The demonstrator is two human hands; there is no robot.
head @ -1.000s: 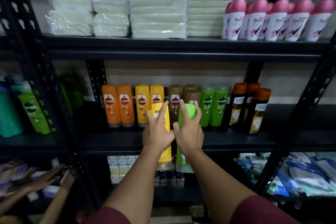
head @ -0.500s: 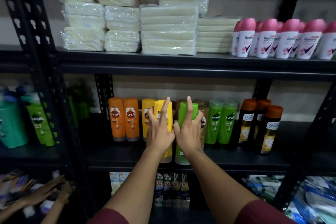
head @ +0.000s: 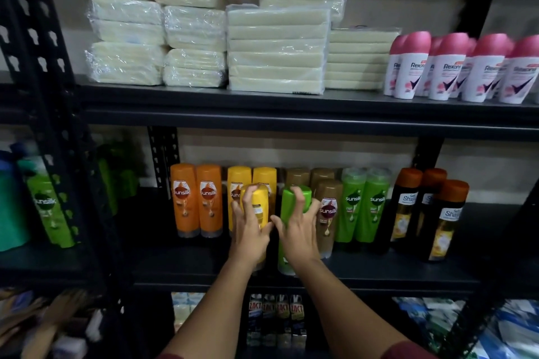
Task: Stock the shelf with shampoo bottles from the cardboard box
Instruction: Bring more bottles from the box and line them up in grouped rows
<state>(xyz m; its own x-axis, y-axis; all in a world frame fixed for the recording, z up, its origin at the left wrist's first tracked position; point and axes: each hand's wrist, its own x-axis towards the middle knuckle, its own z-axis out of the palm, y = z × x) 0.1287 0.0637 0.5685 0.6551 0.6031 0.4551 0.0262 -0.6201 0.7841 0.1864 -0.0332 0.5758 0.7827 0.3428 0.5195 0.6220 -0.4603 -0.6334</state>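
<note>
Two hands up at the shelf (head: 364,271), each on one bottle. The left hand (head: 250,237) has its fingers curled round the back of a yellow bottle (head: 258,204), fingertips reaching up to the cap. The right hand (head: 296,234) claws over a green bottle (head: 291,198), fingers bent on its cap and shoulder, thumb out to the left. Both bottles stand upright near the front edge of the dark shelf, just beside each other, the two thumbs almost touching between them.

Behind them, the row at the back: two orange bottles (head: 195,201), two yellow ones (head: 252,178), brown bottles (head: 328,213) with one clear at the front and at least two caps behind, two green ones (head: 361,207), then three black bottles (head: 423,213) with orange-brown caps. The held yellow stands right before the yellow pair; the held green stands before the brown ones, left of the green pair.

Up one level, wrapped stacks of pale bars (head: 277,49) fill the left and middle, with pink-capped roll-ons (head: 446,67) at the right, at least seven, the back row hard to count. Below the hands, four small dark packs (head: 275,312) line the lower shelf. A black perforated upright (head: 43,96) splits off a left bay holding another green bottle (head: 48,201). A plain pale wall behind.
</note>
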